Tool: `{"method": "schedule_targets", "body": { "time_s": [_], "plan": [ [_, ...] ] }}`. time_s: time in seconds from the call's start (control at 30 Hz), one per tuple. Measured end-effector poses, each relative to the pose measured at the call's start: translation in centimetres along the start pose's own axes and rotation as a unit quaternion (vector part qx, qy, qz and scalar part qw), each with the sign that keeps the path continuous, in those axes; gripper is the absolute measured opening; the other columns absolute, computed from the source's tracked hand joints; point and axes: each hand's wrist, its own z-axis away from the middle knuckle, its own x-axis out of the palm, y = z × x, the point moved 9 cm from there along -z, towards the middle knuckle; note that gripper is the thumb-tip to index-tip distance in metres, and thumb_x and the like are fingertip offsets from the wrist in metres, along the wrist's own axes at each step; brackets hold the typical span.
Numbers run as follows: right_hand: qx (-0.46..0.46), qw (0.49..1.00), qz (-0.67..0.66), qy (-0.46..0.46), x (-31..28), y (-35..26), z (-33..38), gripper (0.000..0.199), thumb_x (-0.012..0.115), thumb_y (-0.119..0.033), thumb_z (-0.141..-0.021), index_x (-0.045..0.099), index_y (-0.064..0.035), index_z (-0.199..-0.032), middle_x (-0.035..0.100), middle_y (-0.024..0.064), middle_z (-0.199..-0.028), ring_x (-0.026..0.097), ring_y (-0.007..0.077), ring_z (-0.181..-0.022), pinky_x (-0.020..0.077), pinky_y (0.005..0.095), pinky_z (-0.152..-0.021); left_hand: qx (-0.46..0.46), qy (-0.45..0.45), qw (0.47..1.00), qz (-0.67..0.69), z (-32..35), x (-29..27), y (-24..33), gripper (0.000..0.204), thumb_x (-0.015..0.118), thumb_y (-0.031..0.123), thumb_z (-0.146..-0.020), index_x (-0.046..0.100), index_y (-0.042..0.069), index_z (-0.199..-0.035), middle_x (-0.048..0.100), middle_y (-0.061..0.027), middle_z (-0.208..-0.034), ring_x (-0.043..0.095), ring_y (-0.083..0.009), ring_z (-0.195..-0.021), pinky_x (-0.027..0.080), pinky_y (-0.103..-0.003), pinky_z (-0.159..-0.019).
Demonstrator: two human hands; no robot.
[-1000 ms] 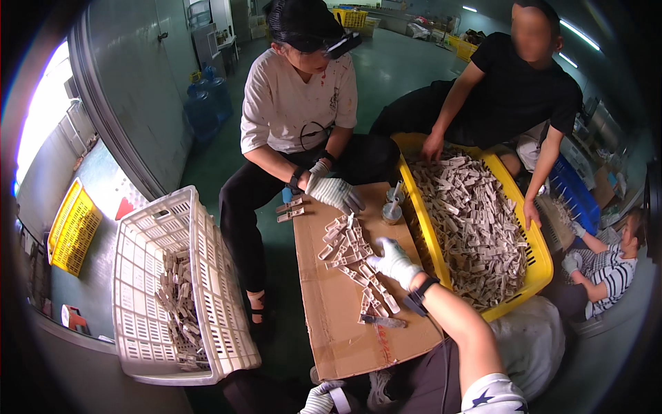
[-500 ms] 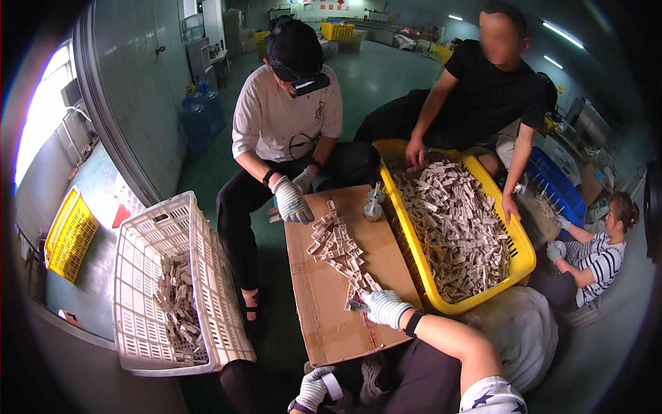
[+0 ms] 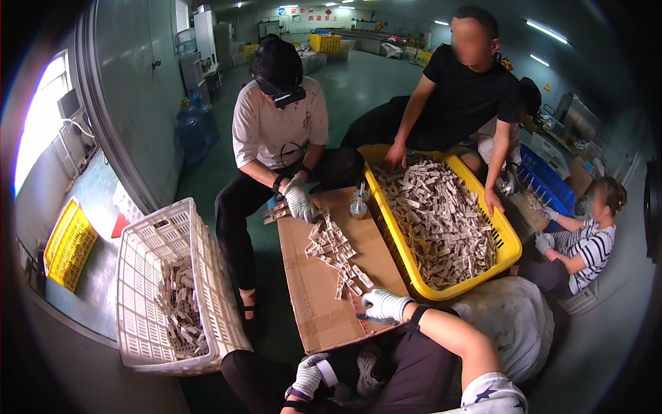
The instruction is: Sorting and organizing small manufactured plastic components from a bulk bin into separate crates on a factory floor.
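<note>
My right hand (image 3: pixel 385 306), in a white striped glove, is at the near right part of a cardboard sheet (image 3: pixel 321 310). A slim dark grey piece (image 3: pixel 376 319) lies at its curled fingers and seems gripped; its kind is unclear. Low by my knees, my left hand (image 3: pixel 309 376), gloved too, closes on a white curved band (image 3: pixel 327 370) resembling a tape roll. Pale, flat clip-like pieces (image 3: pixel 332 247) lie in a loose pile on the cardboard, just beyond my right hand. Opposite me, a co-worker's gloved hands (image 3: pixel 301 199) are at the pile's far end.
A yellow crate (image 3: pixel 512 252) full of similar pieces stands right of the cardboard; another person's bare hands rest in it and on its rim. To the left is a white slatted crate (image 3: pixel 224 303) with some pieces. A small clear bottle (image 3: pixel 358 207) stands on the cardboard's far right.
My right hand has drawn back from the pile toward the cardboard's near edge, the dark piece with it. The co-worker's hands have come together at the far end of the pile.
</note>
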Motion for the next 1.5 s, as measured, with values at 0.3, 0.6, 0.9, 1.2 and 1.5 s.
{"method": "schedule_targets", "body": {
  "time_s": [0.3, 0.6, 0.9, 1.2, 1.5],
  "plan": [
    [-0.010, 0.999, -0.030, -0.012, 2.3, -1.2, -6.0, 0.050, 0.059, -0.022, -0.081, 0.054, -0.0052, -0.128, 0.060, 0.0198, -0.120, 0.057, 0.0376, -0.109, 0.0443, 0.0421, -0.096, -0.002, 0.018, 1.000, 0.012, 1.0, 0.3, 0.9, 0.018, 0.057, -0.005, -0.088, 0.071, 0.002, -0.096, 0.069, -0.0089, -0.089, 0.067, -0.0206, -0.078, 0.057, -0.034, -0.072],
    [0.118, 0.959, -0.210, 0.152, -13.5, 12.8, 2.3, 0.062, 0.074, -0.014, -0.076, 0.049, 0.0024, -0.130, 0.062, 0.0218, -0.118, 0.061, 0.0273, -0.105, 0.0492, 0.0369, -0.089, 0.026, -0.034, 0.990, -0.137, 1.5, 1.9, 2.6, 0.032, 0.040, 0.008, -0.091, 0.066, -0.002, -0.108, 0.068, -0.0110, -0.099, 0.064, -0.0212, -0.091, 0.051, -0.031, -0.084],
    [0.318, 0.935, -0.005, 0.156, -14.0, 26.6, -0.2, 0.090, 0.068, -0.011, -0.074, 0.020, -0.0195, -0.150, 0.004, 0.0166, -0.158, 0.023, 0.0387, -0.141, 0.0298, 0.0443, -0.113, -0.029, 0.037, 0.991, -0.125, 2.3, 2.4, 3.7, 0.029, 0.044, 0.009, -0.092, 0.066, -0.003, -0.107, 0.068, -0.0123, -0.104, 0.063, -0.0210, -0.095, 0.050, -0.031, -0.086],
    [0.306, 0.941, 0.048, 0.135, -17.8, 31.4, -12.3, 0.081, 0.048, 0.005, -0.082, 0.021, -0.0314, -0.150, -0.001, 0.0135, -0.159, 0.011, 0.0358, -0.145, 0.0262, 0.0465, -0.115, -0.081, 0.089, 0.981, -0.149, 2.1, 2.7, 4.4, 0.022, 0.050, 0.008, -0.092, 0.066, -0.003, -0.104, 0.068, -0.0094, -0.093, 0.065, -0.0194, -0.081, 0.053, -0.030, -0.074],
    [0.327, 0.918, 0.012, 0.222, -19.6, 33.0, -14.7, 0.044, 0.044, -0.009, -0.094, 0.048, -0.0213, -0.136, 0.038, 0.0159, -0.145, 0.035, 0.0393, -0.134, 0.0401, 0.0488, -0.105, -0.120, 0.104, 0.979, -0.130, 1.6, 1.7, 3.4, 0.020, 0.056, 0.010, -0.092, 0.065, -0.003, -0.105, 0.068, -0.0104, -0.085, 0.065, -0.0200, -0.071, 0.053, -0.029, -0.065]
  ]
}}
